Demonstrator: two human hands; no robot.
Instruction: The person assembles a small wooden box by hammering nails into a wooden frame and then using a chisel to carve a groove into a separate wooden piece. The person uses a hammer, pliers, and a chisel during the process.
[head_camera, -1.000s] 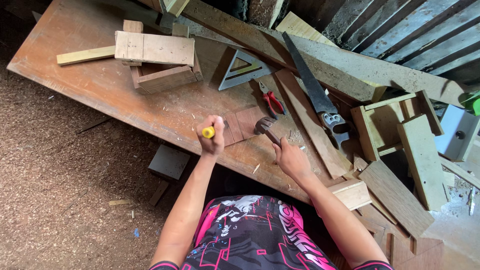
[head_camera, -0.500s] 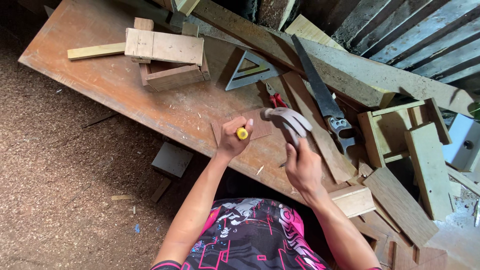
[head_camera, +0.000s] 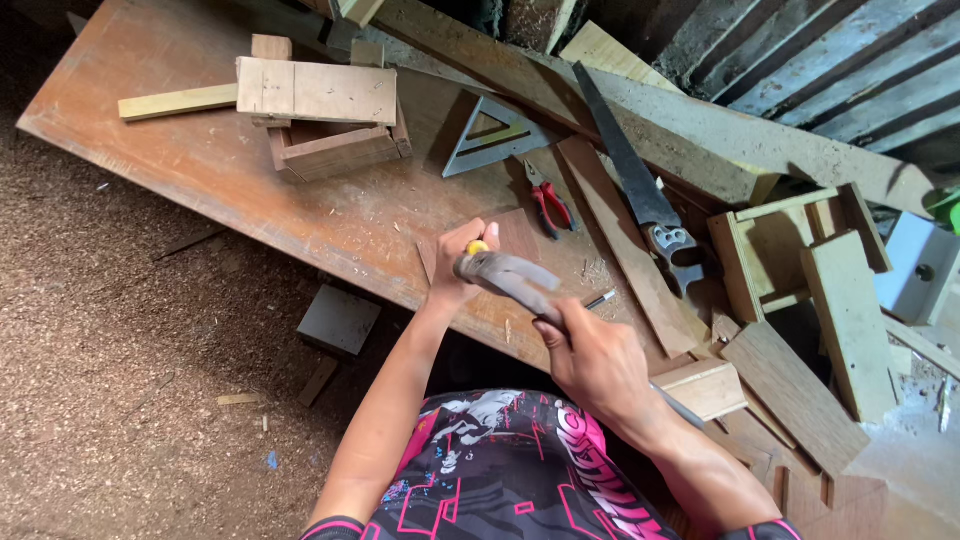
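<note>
My left hand (head_camera: 455, 268) is wrapped around a chisel with a yellow handle end (head_camera: 478, 247), held upright on a small flat piece of wood (head_camera: 522, 236) on the brown workbench (head_camera: 240, 200). My right hand (head_camera: 592, 362) grips the handle of a hammer (head_camera: 510, 278). The hammer's grey head sits right at the yellow end of the chisel, blurred by motion. The chisel's blade is hidden behind my left hand.
A wooden box (head_camera: 335, 152) with a board (head_camera: 315, 92) across it stands at the back left. A metal triangle square (head_camera: 495, 135), red pliers (head_camera: 550, 205) and a hand saw (head_camera: 640, 195) lie beyond my hands. Wooden frames and offcuts (head_camera: 800, 260) crowd the right.
The hammer was lifted up away from the chisel half a second ago and has now swung down onto its yellow end. My left hand has stayed on the chisel.
</note>
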